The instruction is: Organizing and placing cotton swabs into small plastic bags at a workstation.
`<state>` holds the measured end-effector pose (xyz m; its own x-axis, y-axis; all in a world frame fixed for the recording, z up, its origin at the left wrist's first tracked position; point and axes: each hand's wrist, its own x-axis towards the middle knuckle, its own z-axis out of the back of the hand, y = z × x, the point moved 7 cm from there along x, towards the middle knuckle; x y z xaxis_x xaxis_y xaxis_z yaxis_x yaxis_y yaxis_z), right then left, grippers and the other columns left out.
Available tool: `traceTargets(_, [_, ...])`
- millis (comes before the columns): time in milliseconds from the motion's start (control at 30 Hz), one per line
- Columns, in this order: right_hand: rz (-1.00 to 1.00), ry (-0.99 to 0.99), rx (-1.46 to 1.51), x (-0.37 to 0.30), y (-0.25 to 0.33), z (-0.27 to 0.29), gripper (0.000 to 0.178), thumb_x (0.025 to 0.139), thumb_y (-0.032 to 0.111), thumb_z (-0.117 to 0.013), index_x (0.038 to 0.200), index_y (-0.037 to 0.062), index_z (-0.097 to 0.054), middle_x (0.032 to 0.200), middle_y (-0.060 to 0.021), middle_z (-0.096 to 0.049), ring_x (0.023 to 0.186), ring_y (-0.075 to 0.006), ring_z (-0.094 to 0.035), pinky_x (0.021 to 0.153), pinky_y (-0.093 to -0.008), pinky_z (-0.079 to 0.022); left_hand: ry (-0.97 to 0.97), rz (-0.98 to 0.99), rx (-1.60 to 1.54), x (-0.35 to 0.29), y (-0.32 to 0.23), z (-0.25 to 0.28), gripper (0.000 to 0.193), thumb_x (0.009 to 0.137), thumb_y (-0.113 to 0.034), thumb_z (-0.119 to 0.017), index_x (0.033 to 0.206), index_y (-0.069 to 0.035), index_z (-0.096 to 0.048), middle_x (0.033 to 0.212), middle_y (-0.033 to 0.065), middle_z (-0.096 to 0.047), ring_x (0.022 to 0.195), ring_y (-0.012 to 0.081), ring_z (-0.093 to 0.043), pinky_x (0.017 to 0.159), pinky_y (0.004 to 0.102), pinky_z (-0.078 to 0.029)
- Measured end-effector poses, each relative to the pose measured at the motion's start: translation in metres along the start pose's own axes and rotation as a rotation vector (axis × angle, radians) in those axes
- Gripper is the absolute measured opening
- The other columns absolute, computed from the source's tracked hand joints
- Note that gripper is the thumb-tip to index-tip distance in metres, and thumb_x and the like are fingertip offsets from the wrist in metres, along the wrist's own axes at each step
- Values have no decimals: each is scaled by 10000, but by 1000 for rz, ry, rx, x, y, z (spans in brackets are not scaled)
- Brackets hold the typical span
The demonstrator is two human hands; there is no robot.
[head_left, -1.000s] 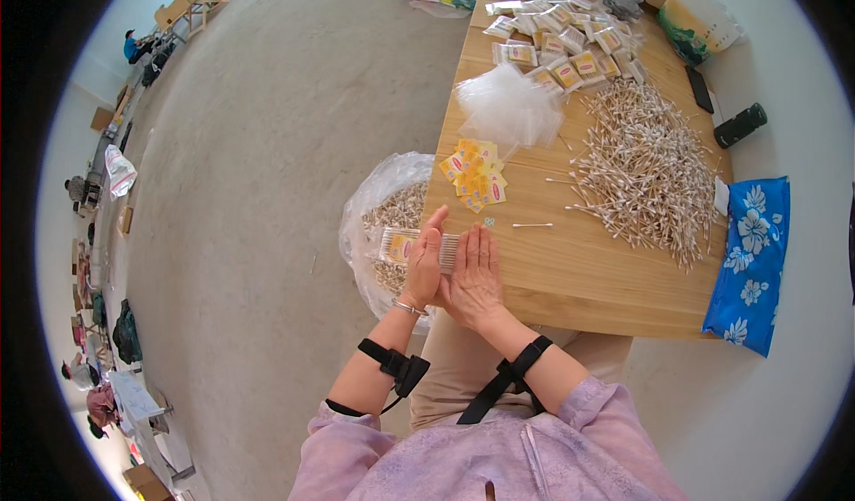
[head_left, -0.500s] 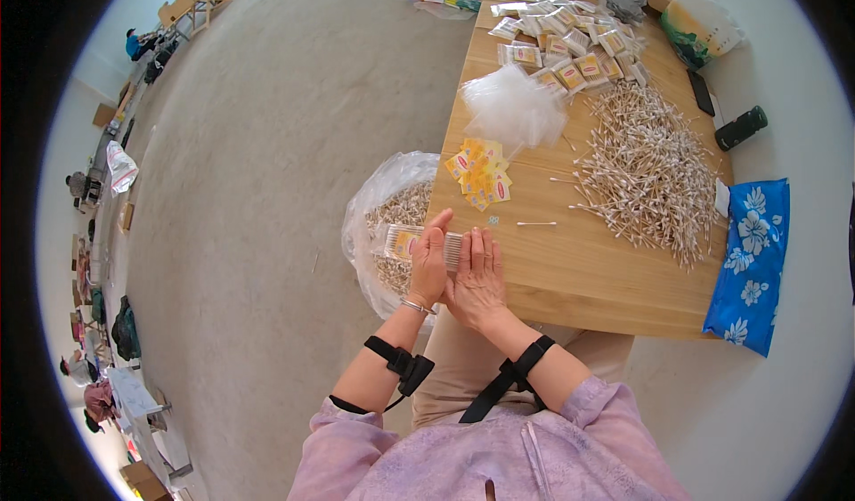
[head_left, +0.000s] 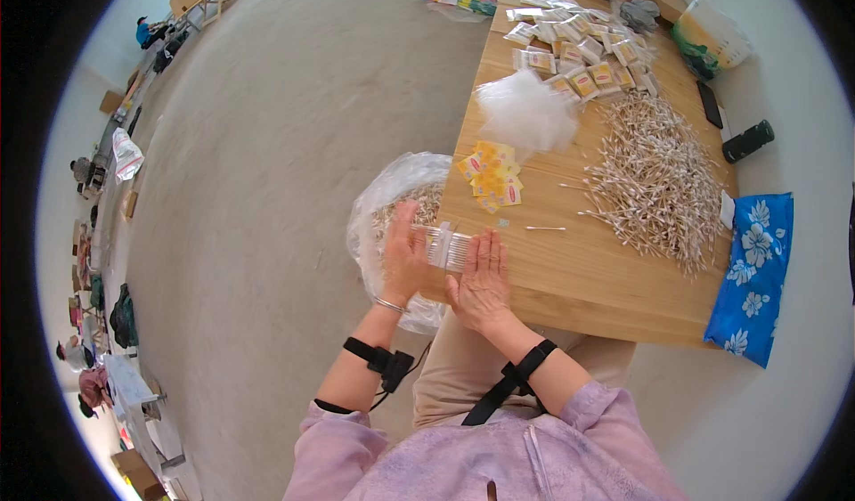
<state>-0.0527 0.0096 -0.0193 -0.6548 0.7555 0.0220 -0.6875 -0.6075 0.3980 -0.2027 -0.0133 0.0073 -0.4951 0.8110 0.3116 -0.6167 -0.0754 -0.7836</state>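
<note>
A flat clear packet of cotton swabs (head_left: pixel 445 248) lies at the table's near left corner, between my two hands. My left hand (head_left: pixel 406 260) is at its left end, with fingers stretched out and slightly blurred; whether they touch the packet is hard to tell. The fingers of my right hand (head_left: pixel 482 280) lie flat and straight at the packet's right end, covering part of it. Beyond my hands, small yellow printed cards (head_left: pixel 492 178) lie in a loose pile. One single swab (head_left: pixel 545 228) rests to the right of my right hand.
A large heap of loose swabs (head_left: pixel 655 180) covers the table's right side. Clear empty bags (head_left: pixel 527 112) and filled packets (head_left: pixel 588 51) lie farther back. An open plastic sack of swabs (head_left: pixel 363 220) stands left of the table. A blue floral pouch (head_left: pixel 753 278) overhangs the right edge.
My left hand has moved left, off the middle of the packet, and its fingers have straightened. The packet's yellow card no longer shows. My right hand has barely moved.
</note>
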Motion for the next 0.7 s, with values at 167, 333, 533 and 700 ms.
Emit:
traceTargets(167, [-10, -15, -26, 2, 6, -1, 921, 837, 405, -570, 1433, -120, -106, 1519, -299, -63, 1432, -422, -13, 1165, -489, -26, 98, 211, 55, 5, 63, 5, 430, 989, -249, -460, 1325, 18, -465, 1320, 166, -520, 1214, 255, -499, 1007, 336, -401])
traceTargets(333, [15, -5, -19, 6, 16, -8, 932, 829, 421, -578, 1430, -122, -118, 1516, -304, -72, 1433, -419, -20, 1166, -484, -29, 424, 555, -607, -7, 104, -32, 474, 1011, -321, -426, 1328, 30, -457, 1249, 100, -575, 1112, 155, -550, 949, 282, -442])
traceTargets(533, [23, -20, 2, 12, 28, -9, 929, 822, 419, -582, 1421, -132, -134, 1508, -312, -89, 1429, -430, -42, 1164, -483, -34, 355, 696, -1069, -12, 91, -41, 420, 1015, -317, -416, 1261, 11, -507, 1232, 115, -589, 1103, 178, -569, 948, 308, -470])
traceTargets(700, [29, -74, -12, 13, 32, -11, 919, 815, 407, -584, 1408, -143, -148, 1499, -326, -97, 1424, -446, -39, 1164, -484, -36, 308, 665, -1134, -12, 83, -36, 412, 1021, -319, -396, 1232, 13, -520, 1219, 124, -594, 1098, 177, -574, 942, 307, -480])
